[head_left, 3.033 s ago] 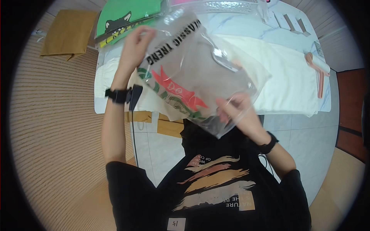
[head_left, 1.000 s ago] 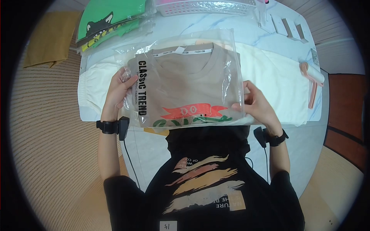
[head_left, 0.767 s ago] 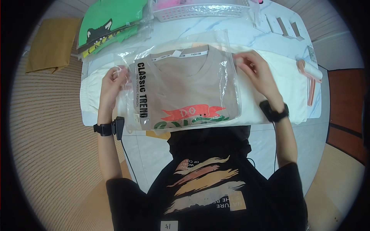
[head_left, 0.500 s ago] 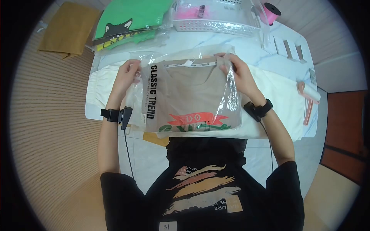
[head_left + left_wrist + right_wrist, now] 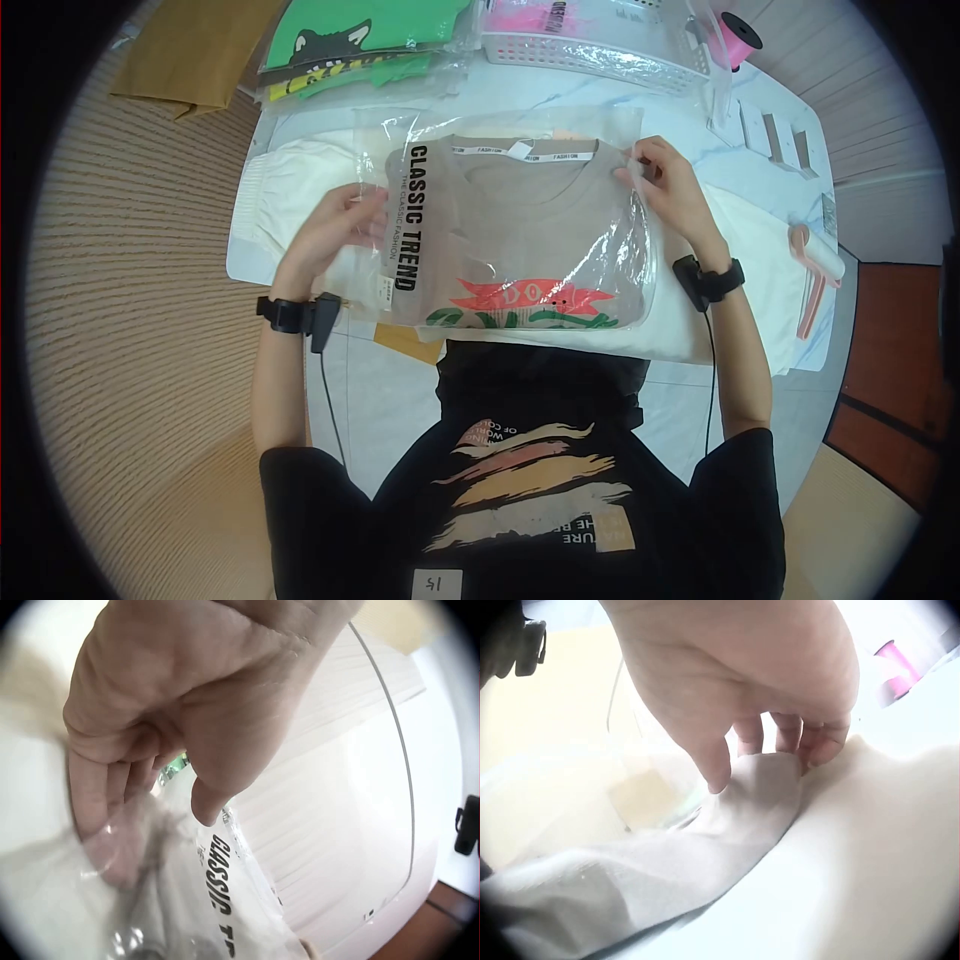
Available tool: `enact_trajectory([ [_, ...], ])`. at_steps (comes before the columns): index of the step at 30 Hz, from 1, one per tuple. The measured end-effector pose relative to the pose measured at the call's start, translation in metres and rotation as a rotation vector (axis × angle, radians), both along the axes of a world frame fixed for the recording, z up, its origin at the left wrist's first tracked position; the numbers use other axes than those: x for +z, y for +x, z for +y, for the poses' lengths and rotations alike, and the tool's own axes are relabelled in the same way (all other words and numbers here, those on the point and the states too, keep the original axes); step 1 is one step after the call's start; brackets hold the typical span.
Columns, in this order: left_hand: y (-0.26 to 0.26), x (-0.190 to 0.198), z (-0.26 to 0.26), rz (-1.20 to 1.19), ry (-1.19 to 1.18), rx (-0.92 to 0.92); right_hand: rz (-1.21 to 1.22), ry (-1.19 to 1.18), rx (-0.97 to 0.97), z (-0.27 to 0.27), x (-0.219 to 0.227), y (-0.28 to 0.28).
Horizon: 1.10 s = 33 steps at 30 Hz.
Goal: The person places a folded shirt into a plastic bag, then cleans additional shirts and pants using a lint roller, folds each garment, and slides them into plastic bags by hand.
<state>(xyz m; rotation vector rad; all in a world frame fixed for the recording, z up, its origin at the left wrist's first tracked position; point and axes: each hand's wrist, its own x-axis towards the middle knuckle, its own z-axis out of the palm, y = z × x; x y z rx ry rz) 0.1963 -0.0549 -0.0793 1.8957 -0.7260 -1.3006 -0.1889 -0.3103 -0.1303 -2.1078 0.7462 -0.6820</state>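
Observation:
A clear plastic bag [image 5: 425, 225] with black "CLASSIC TREND" lettering holds a folded taupe T-shirt [image 5: 530, 215] printed with a red ribbon and green letters. It lies over white cloth on the table. My right hand [image 5: 675, 190] pinches the upper right corner; in the right wrist view, thumb and fingers close on the shirt's fabric at the bag's edge. At the left edge, my left hand [image 5: 340, 225] has loosely extended fingers touching the film. Up close, those fingers [image 5: 112, 851] show through the plastic, with the thumb apart from them near the lettering.
White trousers or similar cloth [image 5: 735, 265] spread across the marbled table [image 5: 560, 88]. Green bagged garments [image 5: 390, 30] and a white basket [image 5: 600, 55] stand at the back, a pink ribbon spool [image 5: 738, 42] beside them. A lint roller [image 5: 815, 265] lies right; a brown paper bag [image 5: 190, 50] sits back left.
The bag has come from a tilted, lifted position to lying flat, shirt collar at the far side. My right hand has shifted from its right side to the upper right corner.

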Motion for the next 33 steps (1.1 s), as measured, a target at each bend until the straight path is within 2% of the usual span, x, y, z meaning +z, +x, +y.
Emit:
enact_trajectory([
  [1, -0.011, 0.000, -0.003, 0.019, -0.049, -0.040, -0.053, 0.133, -0.005, 0.001, 0.000, 0.006],
  [2, -0.017, 0.000, -0.004, 0.039, -0.096, -0.083, -0.053, 0.132, -0.003, 0.002, 0.002, 0.010],
  [3, -0.017, -0.003, -0.004, 0.042, -0.095, -0.084, -0.071, 0.229, 0.062, 0.006, 0.011, 0.016],
  [4, -0.017, -0.009, -0.006, 0.139, -0.164, -0.067, -0.090, 0.326, 0.127, 0.009, 0.016, 0.018],
  [5, -0.018, -0.012, -0.007, 0.234, -0.236, -0.049, -0.090, 0.325, 0.127, 0.010, 0.018, 0.019],
  [6, -0.028, -0.006, -0.009, 0.230, -0.237, -0.048, -0.236, 0.451, 0.087, 0.009, 0.019, 0.020],
  [7, -0.043, 0.005, -0.011, 0.305, -0.256, 0.112, -0.385, 0.578, 0.046, 0.008, 0.019, 0.021],
  [8, -0.051, 0.012, -0.013, 0.378, -0.272, 0.273, -0.392, 0.581, 0.047, 0.007, 0.017, 0.020],
  [9, -0.039, 0.008, -0.007, 0.371, -0.266, 0.270, -0.170, 0.289, -0.013, 0.005, 0.015, 0.019],
  [10, -0.017, -0.001, 0.001, 0.102, -0.166, 0.058, 0.054, -0.006, -0.074, 0.004, 0.014, 0.018],
  [11, -0.003, -0.005, 0.004, -0.167, -0.071, -0.153, 0.048, -0.009, -0.077, 0.004, 0.016, 0.017],
  [12, -0.003, 0.001, 0.003, -0.170, -0.075, -0.154, 0.094, -0.289, -0.040, 0.006, 0.018, 0.013],
  [13, -0.004, 0.009, 0.005, -0.134, -0.100, -0.071, 0.145, -0.566, 0.002, 0.007, 0.019, 0.010],
  [14, -0.007, 0.013, 0.008, -0.096, -0.120, 0.010, 0.150, -0.561, 0.003, 0.005, 0.019, 0.011],
  [16, -0.008, 0.012, 0.011, -0.141, -0.107, -0.031, 0.137, -0.481, 0.075, -0.002, 0.022, 0.011],
  [17, -0.008, 0.013, 0.008, -0.198, -0.105, -0.074, 0.144, -0.480, 0.053, -0.004, 0.026, 0.012],
  [19, -0.015, 0.011, 0.009, -0.166, -0.080, -0.132, 0.236, -0.141, 0.037, -0.007, 0.035, 0.015],
  [20, -0.016, 0.007, 0.010, -0.360, -0.060, -0.169, 0.236, -0.140, 0.015, -0.009, 0.039, 0.008],
  [22, -0.016, 0.004, 0.018, -0.737, -0.021, -0.214, 0.198, -0.286, -0.153, -0.011, 0.043, -0.007],
  [23, -0.015, 0.005, 0.020, -0.731, -0.028, -0.229, 0.206, -0.285, -0.169, -0.010, 0.045, -0.020],
  [24, -0.014, 0.010, 0.020, -0.865, -0.157, -0.198, 0.194, -0.231, -0.221, -0.004, 0.049, -0.037],
  [25, -0.021, 0.024, 0.014, -0.995, -0.290, -0.161, 0.180, -0.178, -0.272, 0.005, 0.051, -0.053],
  [26, -0.030, 0.039, 0.005, -0.945, -0.312, -0.123, 0.240, -0.065, -0.263, 0.022, 0.052, -0.066],
  [27, -0.042, 0.054, -0.010, -0.941, -0.316, -0.133, 0.202, 0.025, -0.251, 0.043, 0.046, -0.075],
  [29, -0.061, 0.067, -0.051, -0.987, -0.602, -0.372, 0.208, 0.362, -0.229, 0.094, 0.053, -0.080],
  [31, -0.083, 0.060, -0.107, -0.948, -0.763, -0.559, 0.262, 0.263, -0.141, 0.126, 0.053, -0.081],
  [33, -0.102, 0.031, -0.170, -0.890, -0.833, -0.667, 0.245, 0.197, -0.233, 0.153, 0.053, -0.072],
])
